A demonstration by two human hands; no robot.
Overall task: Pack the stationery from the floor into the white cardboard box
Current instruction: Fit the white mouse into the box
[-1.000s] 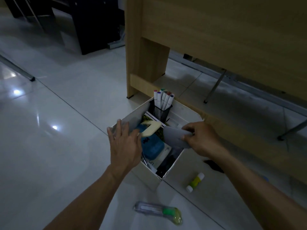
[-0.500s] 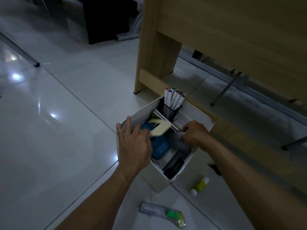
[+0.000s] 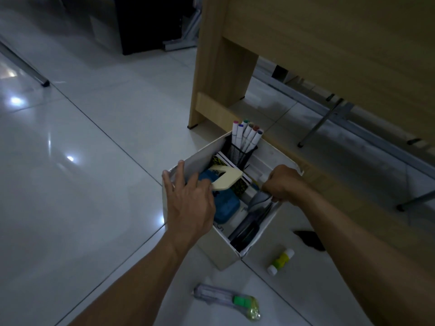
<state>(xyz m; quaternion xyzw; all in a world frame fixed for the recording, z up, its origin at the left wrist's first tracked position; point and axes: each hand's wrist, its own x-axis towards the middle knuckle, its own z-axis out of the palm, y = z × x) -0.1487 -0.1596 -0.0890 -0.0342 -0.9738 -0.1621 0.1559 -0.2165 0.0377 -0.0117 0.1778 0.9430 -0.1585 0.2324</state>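
Observation:
The white cardboard box (image 3: 221, 254) stands open on the tiled floor. Inside are a black mesh cup (image 3: 237, 154) of markers, a blue case (image 3: 226, 205), a cream flat piece (image 3: 227, 181) and dark items along the right wall. My left hand (image 3: 190, 201) rests on the box's left rim, fingers spread, thumb by the cream piece. My right hand (image 3: 281, 182) pinches a grey sheet (image 3: 257, 200) and holds it low inside the box by the right wall. On the floor lie a glue stick (image 3: 281, 261) and a clear cutter with green parts (image 3: 228, 300).
A wooden desk leg and panel (image 3: 216, 74) stand just behind the box. A small black object (image 3: 309, 238) lies on the floor by my right forearm. Metal chair legs (image 3: 322, 123) are at the back right. Open tiles spread to the left.
My right hand has lowered the grey sheet from above the box down inside it along the right wall. My left hand stays on the left rim.

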